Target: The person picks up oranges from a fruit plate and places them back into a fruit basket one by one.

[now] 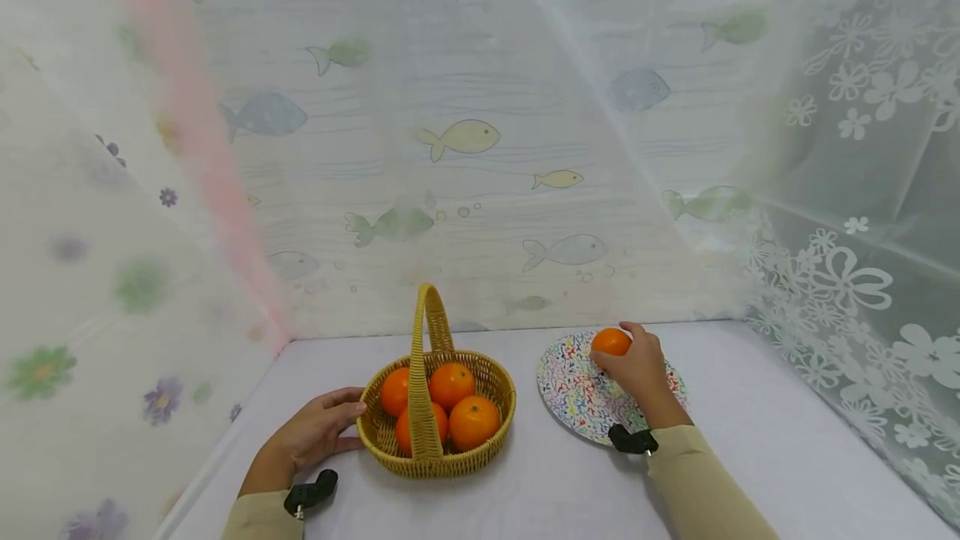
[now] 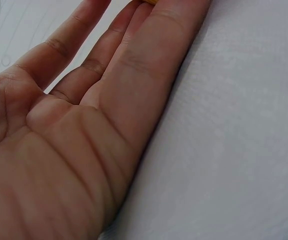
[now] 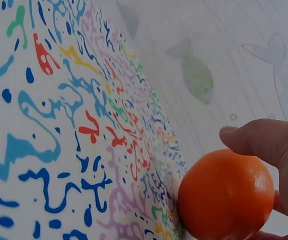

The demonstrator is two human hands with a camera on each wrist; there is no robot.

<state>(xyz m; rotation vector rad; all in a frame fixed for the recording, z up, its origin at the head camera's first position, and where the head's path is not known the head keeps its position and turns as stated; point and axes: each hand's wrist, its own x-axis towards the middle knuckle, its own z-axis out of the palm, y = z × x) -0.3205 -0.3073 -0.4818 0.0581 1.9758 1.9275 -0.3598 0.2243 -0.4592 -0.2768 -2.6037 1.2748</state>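
Note:
My right hand (image 1: 640, 367) holds an orange (image 1: 611, 342) between thumb and fingers, over the far part of a round mat or plate (image 1: 573, 394) with multicoloured squiggles. In the right wrist view the orange (image 3: 226, 195) appears to touch the patterned surface (image 3: 69, 150), with the thumb along its upper side. A yellow woven basket (image 1: 450, 465) with a tall arched handle (image 1: 417, 357) stands to the left, and several oranges (image 1: 475, 422) lie inside. Against the basket's left side rests my left hand (image 1: 318, 430), its fingers loosely extended; the left wrist view shows mostly palm.
A white cloth (image 1: 525, 502) covers the table. Behind it hangs a pale curtain (image 1: 480, 215) printed with fish. Flowered sheer curtains (image 1: 847, 290) hang at both sides. Each wrist bears a small black camera (image 1: 632, 440).

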